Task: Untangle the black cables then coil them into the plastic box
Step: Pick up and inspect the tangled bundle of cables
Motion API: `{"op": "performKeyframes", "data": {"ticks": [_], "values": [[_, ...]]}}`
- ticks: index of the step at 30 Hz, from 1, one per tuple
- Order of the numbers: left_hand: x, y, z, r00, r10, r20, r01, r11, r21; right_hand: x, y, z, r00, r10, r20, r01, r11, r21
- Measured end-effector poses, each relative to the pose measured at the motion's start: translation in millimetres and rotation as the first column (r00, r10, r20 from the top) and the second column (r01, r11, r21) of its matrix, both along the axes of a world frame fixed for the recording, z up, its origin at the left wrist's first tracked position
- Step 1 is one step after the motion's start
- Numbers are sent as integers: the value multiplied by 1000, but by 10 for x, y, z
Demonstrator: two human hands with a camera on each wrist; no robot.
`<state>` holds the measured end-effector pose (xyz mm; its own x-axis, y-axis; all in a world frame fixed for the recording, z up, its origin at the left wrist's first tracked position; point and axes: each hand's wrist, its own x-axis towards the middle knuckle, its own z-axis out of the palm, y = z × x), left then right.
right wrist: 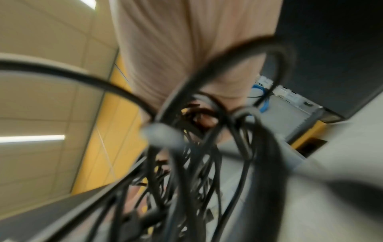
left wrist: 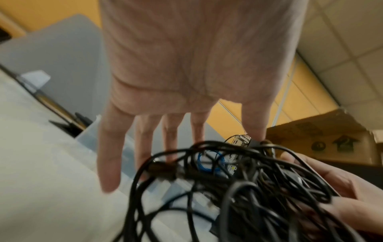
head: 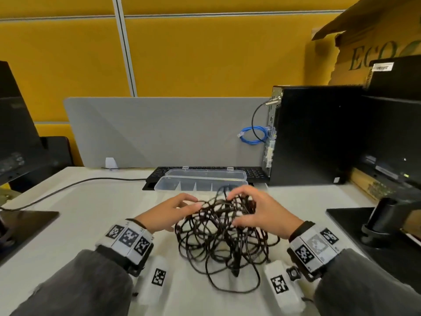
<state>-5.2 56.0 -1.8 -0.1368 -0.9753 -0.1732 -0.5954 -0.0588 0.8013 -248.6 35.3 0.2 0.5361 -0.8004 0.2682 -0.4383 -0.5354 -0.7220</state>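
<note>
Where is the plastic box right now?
In the head view, the plastic box sits open mid-table, just beyond the black cables, before the keyboard.

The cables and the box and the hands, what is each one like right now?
black cables: still one tangled heap on the desk.
plastic box: lid open, compartments that show hold nothing.
left hand: fingers straight, fingertips at the heap's left edge.
right hand: fingers curled into the top strands.
blue cable: looped, hanging at the back of the computer tower.

Tangled black cables [head: 224,238] heaped just before open, compartmented plastic box [head: 200,182]
</note>
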Motion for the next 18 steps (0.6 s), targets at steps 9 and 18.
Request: {"op": "performKeyframes", "data": {"ticks": [9, 18], "values": [[-269, -33, -165, 691, 127, -711, -43, 990, 135, 107, 166, 175, 948, 12, 319, 81, 958, -277], [-375, 8, -307, 553, -9, -833, -262, 947, -185, -96, 97, -32, 946, -249, 206, 282, 947, -156]]}}
